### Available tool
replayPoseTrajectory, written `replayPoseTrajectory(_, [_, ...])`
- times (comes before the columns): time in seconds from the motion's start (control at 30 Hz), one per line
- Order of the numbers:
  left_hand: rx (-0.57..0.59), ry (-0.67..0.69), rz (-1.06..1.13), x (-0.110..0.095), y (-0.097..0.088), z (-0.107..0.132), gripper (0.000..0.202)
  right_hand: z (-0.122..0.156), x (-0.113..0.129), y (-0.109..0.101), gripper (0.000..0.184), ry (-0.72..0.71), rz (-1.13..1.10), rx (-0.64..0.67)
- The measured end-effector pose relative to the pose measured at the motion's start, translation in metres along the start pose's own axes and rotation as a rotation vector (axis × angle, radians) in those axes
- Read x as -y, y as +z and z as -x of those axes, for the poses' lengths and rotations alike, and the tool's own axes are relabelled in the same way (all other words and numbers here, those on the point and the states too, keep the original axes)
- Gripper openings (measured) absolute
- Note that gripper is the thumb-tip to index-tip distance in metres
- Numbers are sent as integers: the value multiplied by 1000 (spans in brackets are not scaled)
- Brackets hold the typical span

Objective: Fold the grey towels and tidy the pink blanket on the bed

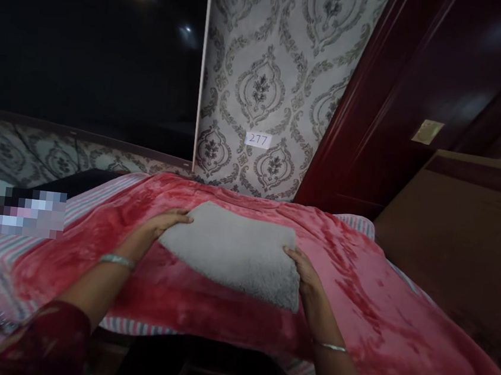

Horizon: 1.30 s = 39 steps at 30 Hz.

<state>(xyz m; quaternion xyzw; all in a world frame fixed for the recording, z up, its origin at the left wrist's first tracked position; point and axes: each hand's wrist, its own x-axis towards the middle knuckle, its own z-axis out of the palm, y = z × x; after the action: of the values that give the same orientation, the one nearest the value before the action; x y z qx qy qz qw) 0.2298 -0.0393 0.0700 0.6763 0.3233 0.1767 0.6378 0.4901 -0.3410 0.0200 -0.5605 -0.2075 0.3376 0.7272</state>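
Observation:
Between my hands is a grey, fluffy folded cloth (235,251), held a little above a red plush blanket (355,294). My left hand (168,222) grips its left edge, thumb on top and fingers partly hidden beneath. My right hand (302,267) pinches the right edge, with the other fingers underneath. The near right corner of the cloth hangs down slightly. Beneath the blanket, a striped sheet (141,326) shows along the near edge and at the left.
A large dark television screen (90,45) stands behind on the left. Patterned wallpaper (265,52) carries a paper label (258,140) reading 277. At the right are a dark red wooden door or panel (351,120) and a big brown box-like object (456,233). A blurred-out patch covers something at far left.

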Motion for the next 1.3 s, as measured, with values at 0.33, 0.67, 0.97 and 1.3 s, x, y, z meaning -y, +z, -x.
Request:
replayPoseTrajectory(0.33, [238,401,-814,-97,47,-83,59,81,-33,34,73,-200,-195,-193])
replayPoseTrajectory(0.67, [85,551,-1027,-110,87,-109,70,102,-79,72,80,-146,-325,-296])
replayPoseTrajectory(0.97, [-149,563,-799,-18,88,-19,20,96,-116,80,73,232,-534,-238])
replayPoseTrajectory(1.3, [388,40,203,119,163,150,42,97,-70,89,71,196,-566,-248])
